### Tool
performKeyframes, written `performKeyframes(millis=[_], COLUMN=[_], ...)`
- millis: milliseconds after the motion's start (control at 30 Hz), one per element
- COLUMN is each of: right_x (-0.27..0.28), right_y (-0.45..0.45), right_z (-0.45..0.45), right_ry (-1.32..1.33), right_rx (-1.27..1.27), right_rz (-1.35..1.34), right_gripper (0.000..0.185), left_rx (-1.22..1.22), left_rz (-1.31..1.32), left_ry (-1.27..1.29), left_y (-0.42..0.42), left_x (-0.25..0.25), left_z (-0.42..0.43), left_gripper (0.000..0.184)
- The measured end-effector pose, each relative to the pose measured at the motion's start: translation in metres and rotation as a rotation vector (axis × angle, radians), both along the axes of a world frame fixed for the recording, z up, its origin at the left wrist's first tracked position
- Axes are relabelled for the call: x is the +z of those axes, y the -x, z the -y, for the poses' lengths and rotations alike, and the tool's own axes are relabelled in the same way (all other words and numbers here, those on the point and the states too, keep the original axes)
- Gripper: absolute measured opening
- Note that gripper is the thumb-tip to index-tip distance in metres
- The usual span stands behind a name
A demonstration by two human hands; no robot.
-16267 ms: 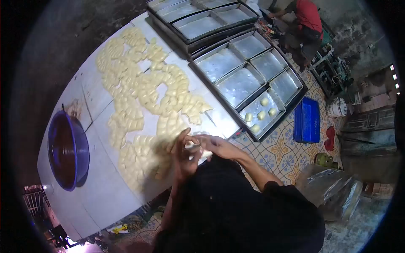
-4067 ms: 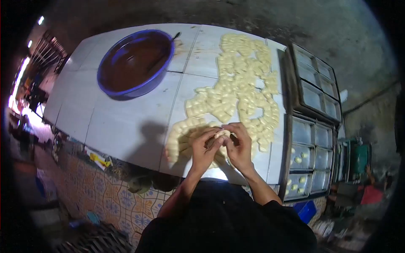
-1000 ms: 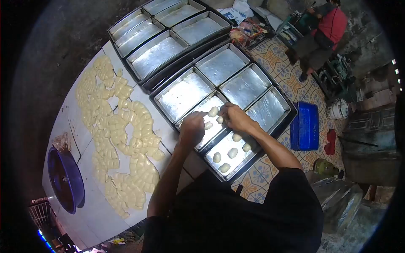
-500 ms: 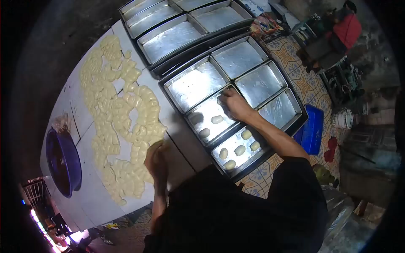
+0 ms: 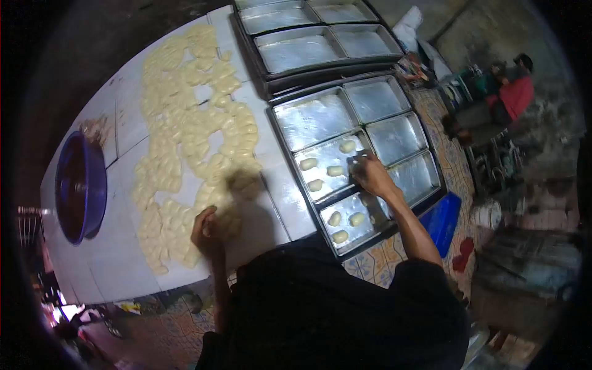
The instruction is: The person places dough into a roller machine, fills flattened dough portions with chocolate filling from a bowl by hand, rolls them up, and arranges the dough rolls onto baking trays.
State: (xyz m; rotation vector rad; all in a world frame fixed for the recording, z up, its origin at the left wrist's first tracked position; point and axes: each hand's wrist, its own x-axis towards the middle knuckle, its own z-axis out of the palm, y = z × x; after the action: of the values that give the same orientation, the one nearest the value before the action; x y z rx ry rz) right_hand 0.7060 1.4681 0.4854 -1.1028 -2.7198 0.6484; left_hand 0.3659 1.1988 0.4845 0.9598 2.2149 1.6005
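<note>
My right hand (image 5: 372,176) is over a metal baking tin (image 5: 325,196), fingers curled downward beside several pale, rounded dough pieces (image 5: 335,171). Its fingertips are dark and blurred, so anything between them is hidden. More dough pieces (image 5: 357,219) lie in the nearest tin (image 5: 345,246), partly behind my right forearm. On the left, my left hand (image 5: 207,233) hovers at the near edge of a large spread of pale, glossy dough portions (image 5: 213,139). Its thumb and fingers curl inward; whether they hold dough cannot be made out.
Bare metal tins (image 5: 314,117) fill the rest of the dark-framed rack, with a second rack of tins (image 5: 299,49) behind. A purple basin (image 5: 92,191) stands on the white tabletop (image 5: 126,271) at left. A blue crate (image 5: 441,225) is at right; a person in red (image 5: 515,95) sits beyond.
The view has shifted, moving the trays rightward. More dough pieces show in the tin by my right hand, which has drawn toward its right side. My left hand is lower and farther left.
</note>
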Motion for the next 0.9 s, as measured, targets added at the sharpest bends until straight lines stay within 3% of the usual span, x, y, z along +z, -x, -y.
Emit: performKeyframes(millis=[67,100,133,167,200,233,267,333,367,433,500,533,567,600,667,700,800,833,867,900], right_x=[0.029,0.035,0.023,0.048,0.022,0.003,-0.022,-0.045,-0.054,-0.066,-0.051,-0.028,0.019,0.063,0.094,0.113,0.122,0.118,0.123,0.119], right_y=[0.021,0.045,0.064,0.1,0.126,0.155,0.182,0.22,0.231,0.237,0.227,0.216,0.2,0.186,0.175,0.174,0.206,0.217,0.23,0.242], right_z=[0.028,0.045,0.056,0.082,0.097,0.117,0.131,0.154,0.153,0.16,0.165,0.168,0.171,0.172,0.161,0.167,0.197,0.21,0.223,0.232], right_ry=[-0.213,-0.107,0.04,0.305,0.409,0.376,0.297,-0.062,-0.024,0.167,0.496,0.746,0.693,0.643,-0.043,-0.04,-0.094,0.068,0.174,0.209], right_rx=[-0.087,-0.176,-0.059,-0.009,0.133,0.113,0.032,-0.207,-0.216,-0.22,-0.172,-0.151,-0.175,-0.193,-0.122,-0.18,0.056,0.219,0.212,0.078], right_rz=[0.044,-0.174,-0.244,-0.366,-0.423,-0.431,-0.368,-0.443,-0.463,-0.54,-0.753,-0.903,-0.926,-0.946,-0.952,-0.851,-0.654,-0.646,-0.71,-0.813], right_gripper=[0.036,0.032,0.028,0.027,0.029,0.028,0.028,0.031,0.03,0.028,0.025,0.022,0.024,0.027,0.033,0.041,0.054,0.061,0.059,0.058], left_rx=[-0.043,-0.08,-0.108,-0.228,-0.337,-0.433,-0.462,-0.534,-0.611,-0.782,-0.78,-0.77,-0.743,-0.745,-0.709,-0.661,-0.718,-0.695,-0.663,-0.559], left_rz=[-0.031,-0.046,-0.001,-0.173,-0.346,-0.45,-0.405,-0.309,-0.355,-0.44,-0.539,-0.579,-0.823,-0.5,0.132,0.233,1.284,1.139,0.991,1.285], left_ry=[0.016,0.024,0.127,0.147,0.145,0.043,0.095,0.186,0.228,0.311,0.275,0.259,0.318,0.193,-0.046,-0.013,-0.3,-0.273,-0.248,-0.242], left_y=[0.009,0.012,0.013,0.015,0.017,0.024,0.025,0.021,0.024,0.031,0.035,0.038,0.046,0.042,0.038,0.033,0.02,0.022,0.028,0.043], left_x=[-0.006,-0.012,-0.024,-0.03,-0.037,-0.053,-0.045,-0.029,-0.027,-0.029,-0.04,-0.051,-0.079,-0.078,-0.054,-0.024,0.061,0.058,0.063,0.075], left_z=[0.007,0.008,0.005,-0.001,-0.008,-0.02,-0.032,-0.055,-0.061,-0.066,-0.067,-0.067,-0.074,-0.07,-0.06,-0.05,-0.01,-0.001,0.006,0.013], left_gripper=[0.021,0.021,0.023,0.029,0.036,0.046,0.048,0.053,0.054,0.058,0.062,0.064,0.063,0.06,0.054,0.044,0.043,0.042,0.042,0.043])
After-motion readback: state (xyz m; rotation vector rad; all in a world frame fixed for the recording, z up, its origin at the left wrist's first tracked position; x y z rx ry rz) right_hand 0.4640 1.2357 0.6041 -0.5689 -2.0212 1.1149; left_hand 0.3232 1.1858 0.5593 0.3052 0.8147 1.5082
